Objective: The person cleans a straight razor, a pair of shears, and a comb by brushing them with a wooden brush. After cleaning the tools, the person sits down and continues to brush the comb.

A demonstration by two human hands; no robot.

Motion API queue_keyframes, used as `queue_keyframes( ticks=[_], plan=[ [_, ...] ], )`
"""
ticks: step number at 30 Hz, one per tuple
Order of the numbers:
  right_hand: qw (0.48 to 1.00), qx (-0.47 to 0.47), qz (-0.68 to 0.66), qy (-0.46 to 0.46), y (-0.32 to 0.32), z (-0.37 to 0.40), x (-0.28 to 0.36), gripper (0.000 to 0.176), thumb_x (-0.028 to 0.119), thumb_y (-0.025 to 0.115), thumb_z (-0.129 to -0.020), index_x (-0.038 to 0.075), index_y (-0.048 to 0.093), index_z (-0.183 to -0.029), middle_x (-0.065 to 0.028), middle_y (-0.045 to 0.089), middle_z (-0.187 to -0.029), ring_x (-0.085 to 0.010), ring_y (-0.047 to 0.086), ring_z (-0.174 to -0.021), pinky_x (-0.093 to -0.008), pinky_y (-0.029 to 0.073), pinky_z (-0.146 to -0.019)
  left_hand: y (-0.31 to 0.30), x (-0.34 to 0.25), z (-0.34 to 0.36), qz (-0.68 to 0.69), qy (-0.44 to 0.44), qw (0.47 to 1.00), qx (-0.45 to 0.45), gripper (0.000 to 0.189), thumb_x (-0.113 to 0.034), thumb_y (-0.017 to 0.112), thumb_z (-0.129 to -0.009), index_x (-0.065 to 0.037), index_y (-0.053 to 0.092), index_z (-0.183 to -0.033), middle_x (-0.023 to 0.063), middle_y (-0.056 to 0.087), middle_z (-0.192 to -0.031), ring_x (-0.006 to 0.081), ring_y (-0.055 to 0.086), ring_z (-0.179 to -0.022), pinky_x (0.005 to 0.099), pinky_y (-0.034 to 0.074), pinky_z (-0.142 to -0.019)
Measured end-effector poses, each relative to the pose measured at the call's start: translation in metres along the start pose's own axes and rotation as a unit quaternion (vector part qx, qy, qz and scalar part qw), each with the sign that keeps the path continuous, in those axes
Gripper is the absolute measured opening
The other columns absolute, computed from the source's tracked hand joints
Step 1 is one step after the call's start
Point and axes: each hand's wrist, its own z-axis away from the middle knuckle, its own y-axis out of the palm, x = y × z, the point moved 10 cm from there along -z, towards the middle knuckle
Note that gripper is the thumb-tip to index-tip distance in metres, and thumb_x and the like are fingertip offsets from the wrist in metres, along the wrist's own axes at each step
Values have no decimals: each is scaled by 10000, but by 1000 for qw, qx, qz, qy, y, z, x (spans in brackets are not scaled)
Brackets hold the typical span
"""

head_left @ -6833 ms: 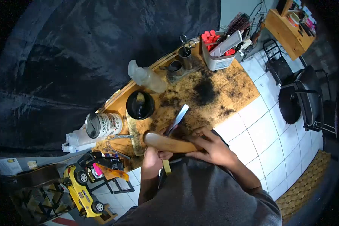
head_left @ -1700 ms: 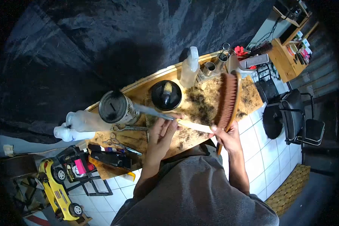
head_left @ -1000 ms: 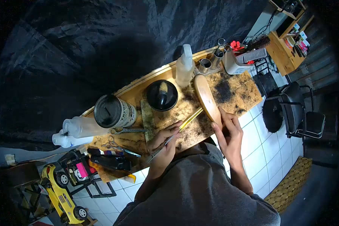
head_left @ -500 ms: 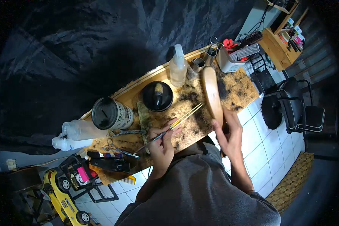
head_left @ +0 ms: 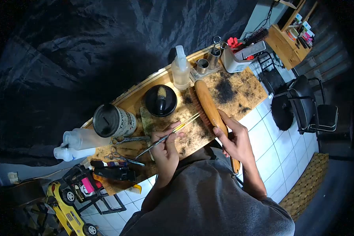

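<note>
The wooden surface [head_left: 253, 84] lay beneath both my hands. Over it I held a long wooden-backed bristle brush [head_left: 209, 104], my right hand [head_left: 236, 143] closed round its grip, thumb against the wood, bristles facing my other hand. My left hand [head_left: 166, 148] pinched the slimmer straight razor [head_left: 180, 127] near its pivot, blade pointing back towards me; its yellow handle ended at the bristles, though I couldn't tell if they touched. I seemed to be brushing the razor, which called for a firm pinch, fingers clear of the edge.
</note>
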Motion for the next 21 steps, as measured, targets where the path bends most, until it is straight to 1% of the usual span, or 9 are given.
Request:
queue_keyframes(
  ticks=[1, 3, 5, 7, 9, 13, 15, 18, 21],
  plan=[
    [1000, -1, 1, -1, 0, -2, -4, 449, 180, 606, -884, -83, 513, -1236, -147, 576, -809, -166, 574, -481, -305, 473, -410, 0, -3, -1, -10, -2, 1000, -4, 74, 6, 395, -951, 45, 389, -1014, 306, 549, -1136, 358, 624, -984, 417, 536, -864],
    [973, -49, 183, -134, 0, -3, 10, 471, 186, 599, -878, -75, 500, -1257, -160, 590, -785, -220, 606, -583, -365, 523, -518, 1, -5, 0, 7, -10, 1000, -13, 75, 18, 398, -946, 48, 393, -1014, 299, 555, -1131, 344, 626, -981, 401, 535, -861],
    [974, -51, 167, -144, 9, 1, 13, 481, 189, 608, -866, -83, 505, -1250, -172, 585, -750, -254, 601, -659, -398, 522, -602, 4, -1, 2, 24, -20, 999, -21, 78, 30, 401, -940, 52, 396, -1014, 293, 562, -1126, 329, 629, -978, 385, 535, -858],
    [970, -18, 79, -231, 29, 8, 24, 448, 173, 606, -873, -110, 523, -1210, -187, 564, -743, -242, 575, -646, -365, 497, -618, 8, 0, 1, 57, 17, 998, -11, 82, 36, 413, -931, 49, 408, -1012, 279, 573, -1116, 299, 634, -974, 353, 530, -858],
    [973, 22, 89, -212, 42, 19, 32, 416, 154, 601, -872, -124, 542, -1176, -194, 578, -777, -256, 593, -656, -388, 523, -629, 3, 6, 3, -23, -1, 1000, -9, 91, 31, 430, -927, 44, 408, -1014, 268, 580, -1111, 273, 637, -967, 328, 520, -871],
    [963, -32, 121, -240, 31, 13, 28, 414, 130, 582, -880, -99, 525, -1220, -201, 583, -786, -278, 592, -647, -409, 535, -603, -1, -1, 2, -19, 5, 999, -27, 97, 7, 427, -937, 43, 408, -1025, 263, 581, -1126, 235, 638, -946, 318, 512, -872],
    [971, -72, 198, -112, 12, 2, 6, 436, 141, 562, -893, -78, 495, -1264, -204, 597, -798, -272, 608, -648, -391, 532, -583, -4, -3, 2, 19, 7, 999, -37, 98, 2, 423, -941, 45, 408, -1028, 262, 581, -1130, 220, 638, -933, 311, 510, -867],
    [978, -66, 174, -98, -3, -2, 0, 462, 161, 562, -900, -54, 470, -1298, -205, 620, -855, -262, 618, -637, -359, 517, -591, -10, -2, 1, 3, 2, 1000, -27, 104, 28, 427, -939, 31, 401, -1039, 242, 574, -1153, 210, 604, -1002, 298, 485, -892],
    [999, -30, -21, -19, -6, 2, -19, 467, 130, 542, -780, -52, 511, -1209, -185, 638, -840, -227, 628, -687, -346, 501, -663, -15, -10, 0, -32, 29, 996, -74, 109, -2, 413, -945, 34, 386, -1045, 248, 583, -1127, 218, 631, -920, 297, 499, -845]
  ],
)
